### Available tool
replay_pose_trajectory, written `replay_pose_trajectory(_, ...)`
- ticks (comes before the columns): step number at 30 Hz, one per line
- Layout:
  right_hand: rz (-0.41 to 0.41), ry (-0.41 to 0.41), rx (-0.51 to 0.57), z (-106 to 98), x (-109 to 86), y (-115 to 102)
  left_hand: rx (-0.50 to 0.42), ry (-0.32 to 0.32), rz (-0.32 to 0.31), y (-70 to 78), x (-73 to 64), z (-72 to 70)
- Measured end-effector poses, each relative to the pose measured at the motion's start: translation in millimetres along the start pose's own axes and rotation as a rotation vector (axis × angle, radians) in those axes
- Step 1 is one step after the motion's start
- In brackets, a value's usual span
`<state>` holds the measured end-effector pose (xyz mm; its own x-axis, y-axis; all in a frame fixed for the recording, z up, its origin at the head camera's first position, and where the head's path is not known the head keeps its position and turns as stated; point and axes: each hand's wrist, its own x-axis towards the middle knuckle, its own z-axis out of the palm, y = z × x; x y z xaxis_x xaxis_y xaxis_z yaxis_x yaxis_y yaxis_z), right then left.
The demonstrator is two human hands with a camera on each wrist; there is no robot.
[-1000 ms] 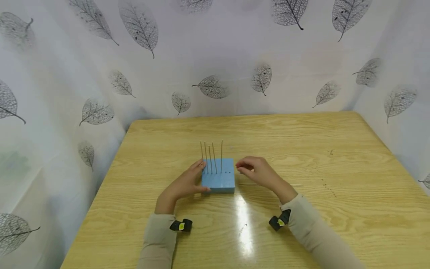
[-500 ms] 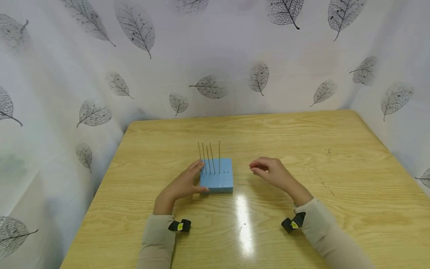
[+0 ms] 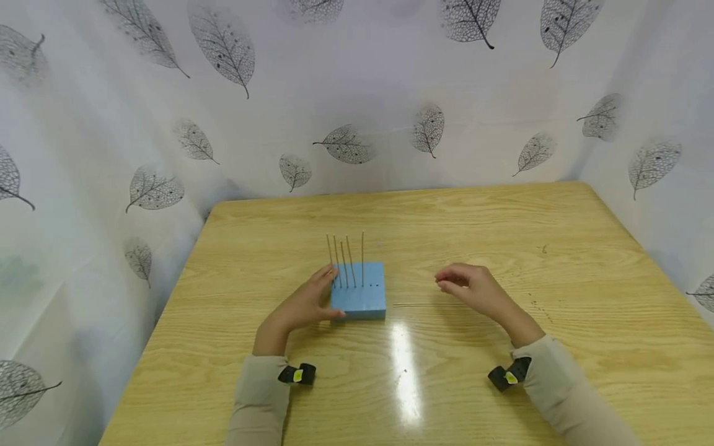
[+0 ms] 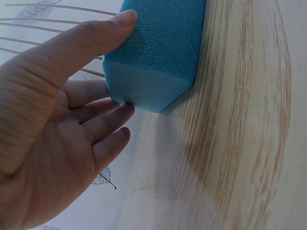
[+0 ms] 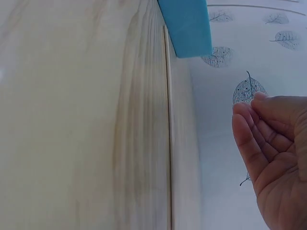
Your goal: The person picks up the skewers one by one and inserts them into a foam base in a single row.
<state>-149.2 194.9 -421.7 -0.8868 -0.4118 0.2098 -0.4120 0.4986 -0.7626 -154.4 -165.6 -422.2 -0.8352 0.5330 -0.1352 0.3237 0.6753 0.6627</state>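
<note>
A blue foam block [image 3: 361,301] sits on the table with several thin sticks [image 3: 362,257] standing upright in a row of holes. Two small holes [image 3: 374,285] at the row's right end hold no stick. My left hand [image 3: 301,306] grips the block's left side, thumb [image 4: 125,19] on the near face and fingers against the side and back. To the right of the block, my right hand [image 3: 474,290] hovers above the table, its fingers loosely curled and its thumb close to the fingertips, nothing held. Beneath it, thin sticks [image 3: 418,305] lie lengthwise on the tabletop.
The wood-grain table [image 3: 446,229] ends at a patterned curtain [image 3: 379,74] behind it, and the curtain also hangs at both sides. A bright light reflection [image 3: 406,371] runs down the tabletop. Black straps with cameras [image 3: 510,375] sit at both wrists.
My right hand has moved away from beside the block, to the right across the lying sticks. The left hand keeps its hold on the block, and the standing sticks stay in place.
</note>
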Motion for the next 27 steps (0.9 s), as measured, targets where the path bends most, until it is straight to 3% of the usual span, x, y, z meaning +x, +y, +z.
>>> replay_pose_trajectory(10, 0.056, -0.007, 0.008, -9.1, -12.2, 9.0, 0.009, -0.007, -0.012, 2.2, -0.4, -1.0)
replay_pose_trajectory(16, 0.089, -0.012, -0.041, -14.2, -15.3, 11.9, 0.006, -0.009, -0.01, 2.1, -0.1, -0.9)
replay_pose_trajectory(22, 0.15, -0.051, -0.086, -17.0, -17.7, 16.2, 0.005, -0.008, -0.011, 3.1, -0.2, -1.1)
replay_pose_trajectory(27, 0.149, -0.105, -0.134, -15.8, -18.4, 24.7, 0.009, -0.008, -0.017, 4.7, -0.7, -1.6)
